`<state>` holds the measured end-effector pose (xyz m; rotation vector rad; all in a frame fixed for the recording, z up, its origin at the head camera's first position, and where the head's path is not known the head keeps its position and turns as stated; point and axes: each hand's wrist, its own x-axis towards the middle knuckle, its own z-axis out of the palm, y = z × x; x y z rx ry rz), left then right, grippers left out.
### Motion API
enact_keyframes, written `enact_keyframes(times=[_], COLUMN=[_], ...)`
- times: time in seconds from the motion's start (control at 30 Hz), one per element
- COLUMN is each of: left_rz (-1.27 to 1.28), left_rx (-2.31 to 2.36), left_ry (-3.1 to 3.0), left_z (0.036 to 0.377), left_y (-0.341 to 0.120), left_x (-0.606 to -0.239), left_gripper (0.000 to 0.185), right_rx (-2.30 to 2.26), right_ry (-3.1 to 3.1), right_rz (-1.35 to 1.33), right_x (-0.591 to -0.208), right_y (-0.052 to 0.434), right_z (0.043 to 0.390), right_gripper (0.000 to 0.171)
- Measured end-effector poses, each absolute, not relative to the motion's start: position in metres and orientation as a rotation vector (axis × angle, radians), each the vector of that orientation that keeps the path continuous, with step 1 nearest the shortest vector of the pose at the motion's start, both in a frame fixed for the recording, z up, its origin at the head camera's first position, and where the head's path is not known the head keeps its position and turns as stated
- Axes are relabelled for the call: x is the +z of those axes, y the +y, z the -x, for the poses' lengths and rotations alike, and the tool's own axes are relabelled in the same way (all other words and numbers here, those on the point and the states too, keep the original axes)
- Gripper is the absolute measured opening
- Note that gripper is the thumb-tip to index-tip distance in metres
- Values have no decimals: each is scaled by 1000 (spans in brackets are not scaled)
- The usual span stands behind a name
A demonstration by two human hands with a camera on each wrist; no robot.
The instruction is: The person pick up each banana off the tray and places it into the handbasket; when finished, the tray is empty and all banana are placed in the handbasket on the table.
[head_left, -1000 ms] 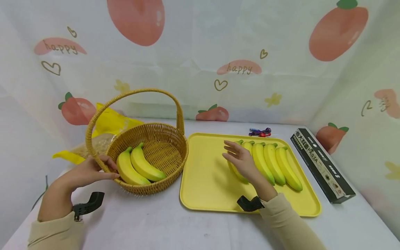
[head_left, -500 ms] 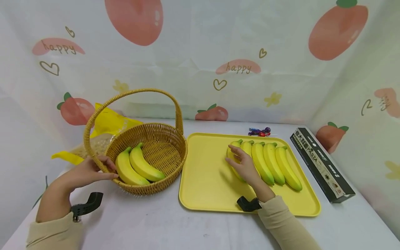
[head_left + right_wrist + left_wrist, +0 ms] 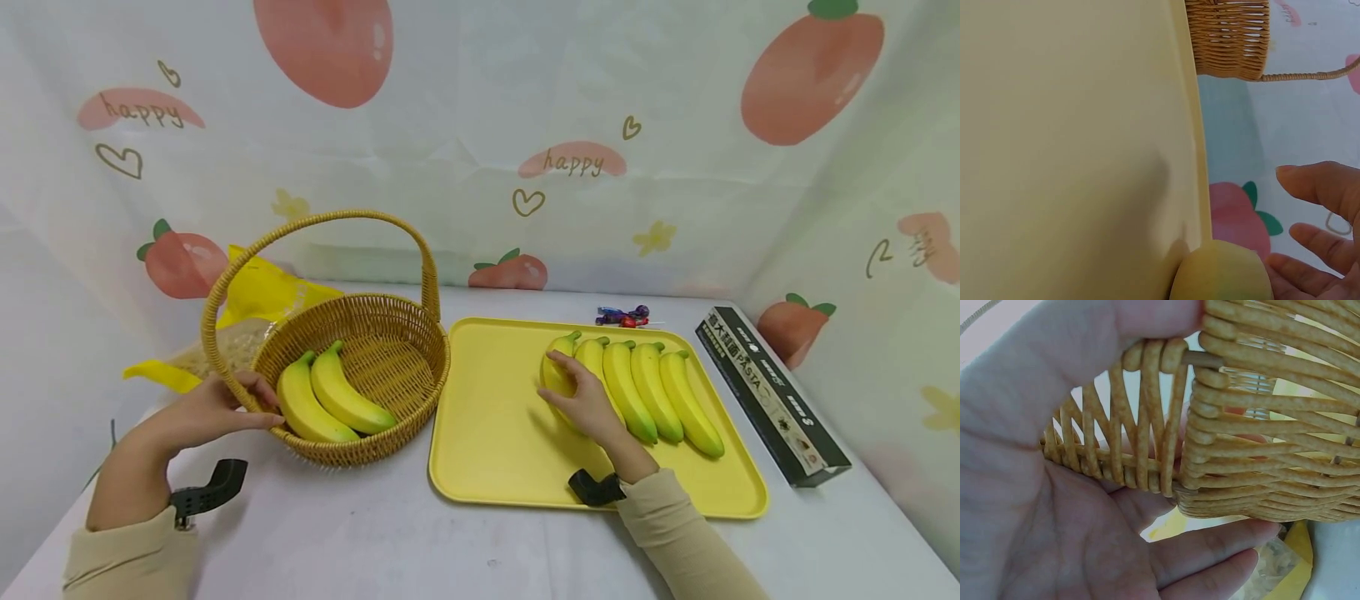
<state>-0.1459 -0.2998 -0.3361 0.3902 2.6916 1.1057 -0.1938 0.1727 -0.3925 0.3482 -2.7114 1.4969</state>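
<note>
The left hand (image 3: pixel 198 414) grips the basket (image 3: pixel 360 379) rim, and the right hand (image 3: pixel 583 402) curls around the leftmost banana (image 3: pixel 557 372) on the yellow tray (image 3: pixel 495 433). If lifted carelessly, that banana could nudge its neighbours out of line. Everything sits on a white tabletop (image 3: pixel 390 542), backed by a fruit-printed curtain (image 3: pixel 480 142).

My right hand (image 3: pixel 587 406) covers most of the leftmost banana (image 3: pixel 558 375) on the tray (image 3: pixel 495 433), so how my fingers lie on it is unclear. The basket (image 3: pixel 360 392) wall hides my left hand's (image 3: pixel 217 408) fingertips. The print on the dark box (image 3: pixel 772 392) is too small to read.
</note>
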Motion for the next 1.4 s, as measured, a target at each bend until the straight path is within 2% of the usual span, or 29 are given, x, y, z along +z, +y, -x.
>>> enact_keyframes(times=[0.37,0.8,1.4], left_rz=[-407,-366,-343], left_rx=[1116,1091,1065], left_ry=[2681,2669,2679], left_z=[147,148,149], left_y=[-301,-300,-299], left_x=[-335,-333,-333], left_gripper=[19,22,24], right_rx=[1348,1159,1209], right_ry=[-2672,-2941,-2993], right_rz=[-485,-422,-557], right_x=[-399,-393,-398], right_y=[173,175,177], right_z=[195,193,195], right_gripper=[58,71,72])
